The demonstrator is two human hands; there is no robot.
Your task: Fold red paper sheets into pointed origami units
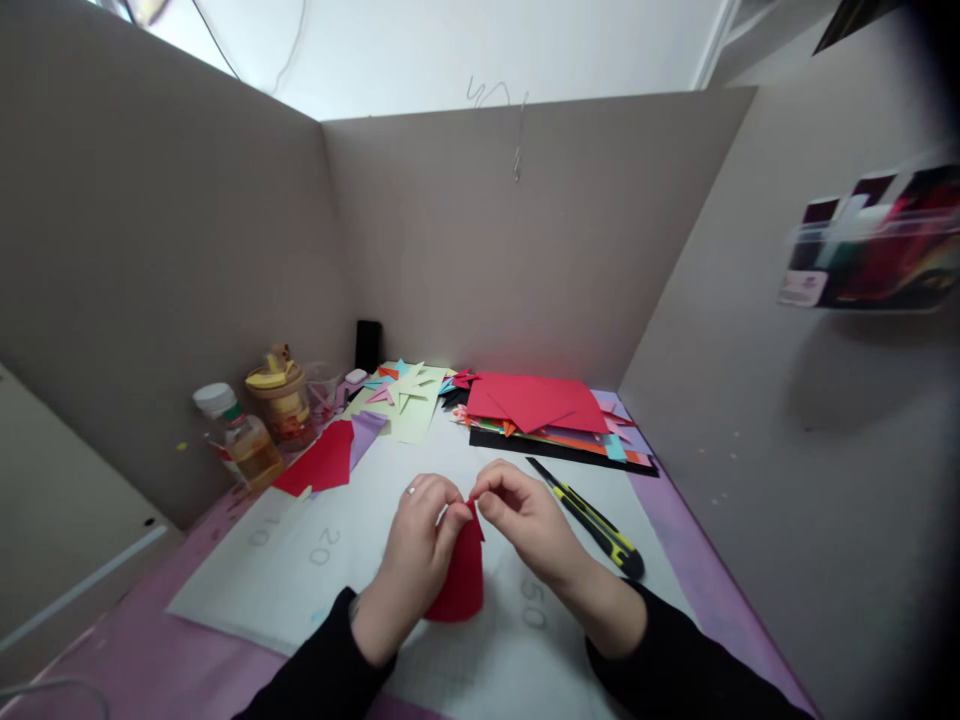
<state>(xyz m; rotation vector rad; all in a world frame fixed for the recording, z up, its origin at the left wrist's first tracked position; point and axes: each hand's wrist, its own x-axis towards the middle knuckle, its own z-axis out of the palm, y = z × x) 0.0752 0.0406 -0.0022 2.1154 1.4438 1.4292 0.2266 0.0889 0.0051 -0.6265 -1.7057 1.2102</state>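
Note:
Between my two hands is a piece of red paper (459, 580), its upper end folded to a narrow tip and its wider lower part curved. My left hand (421, 535) is closed, thumb and forefinger pinching the paper near the tip. My right hand (521, 515) is closed too, its fingertips pinching the same tip from the other side. The exact fold under the fingers is hidden. Right of my right hand, a yellow and black utility knife (592, 520) lies on the white numbered mat (352, 585).
Stacked coloured paper (540, 400) lies at the back right, folded paper stars (409, 390) at the back left. A bottle (244, 440), a lidded cup (283, 405) and red paper (322, 460) are on the left. Grey partitions (487, 230) enclose the desk.

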